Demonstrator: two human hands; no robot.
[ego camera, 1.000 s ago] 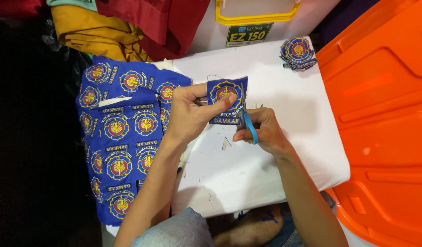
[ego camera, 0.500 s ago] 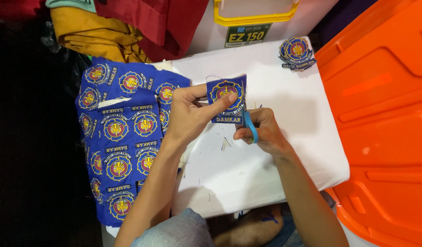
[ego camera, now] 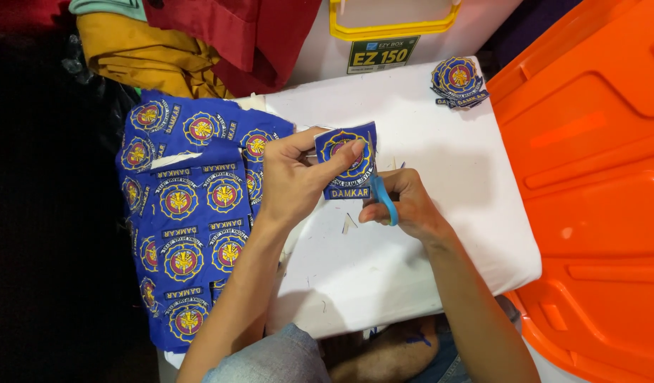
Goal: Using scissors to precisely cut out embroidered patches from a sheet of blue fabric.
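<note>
Clearly, a blue patch [ego camera: 344, 162] is pinched by the left hand [ego camera: 293, 183] over the white table [ego camera: 440, 234]; small scissors [ego camera: 381, 193] are gripped in the right hand [ego camera: 405, 206] beside it. Being soft, light cloth (likely floppy), it is best held near the cut edge.

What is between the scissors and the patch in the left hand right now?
Nothing visible. The left hand pinches the blue patch above the white surface, and the right hand has the blue-handled scissors right at the patch's right edge.
</note>
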